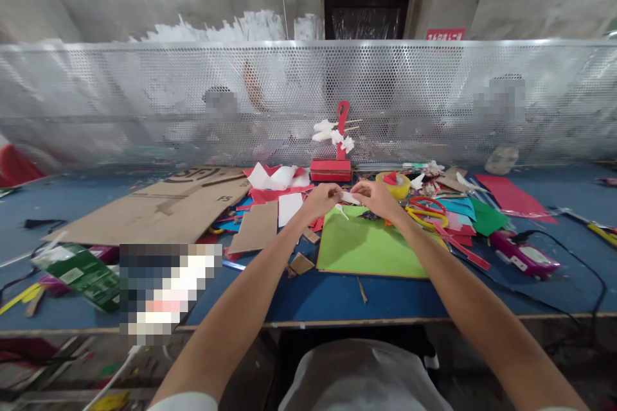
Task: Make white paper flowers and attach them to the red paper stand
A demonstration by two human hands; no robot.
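Observation:
My left hand and my right hand meet above the far edge of a lime green sheet. Both are closed, pinching a small piece of white paper between their fingertips. Whether it is tissue or stiffer paper I cannot tell. A thin white scrap shows just below it. Behind my hands stands a red cardboard model with a box base and a looped upright; white tufts on sticks are fixed to it. Red-and-yellow-handled scissors lie beside my right hand.
A brown cardboard sheet covers the left. Cardboard pieces and coloured scraps surround the green sheet. A yellow tape roll, a red sheet and a purple corded device lie right. A perforated metal screen borders the back.

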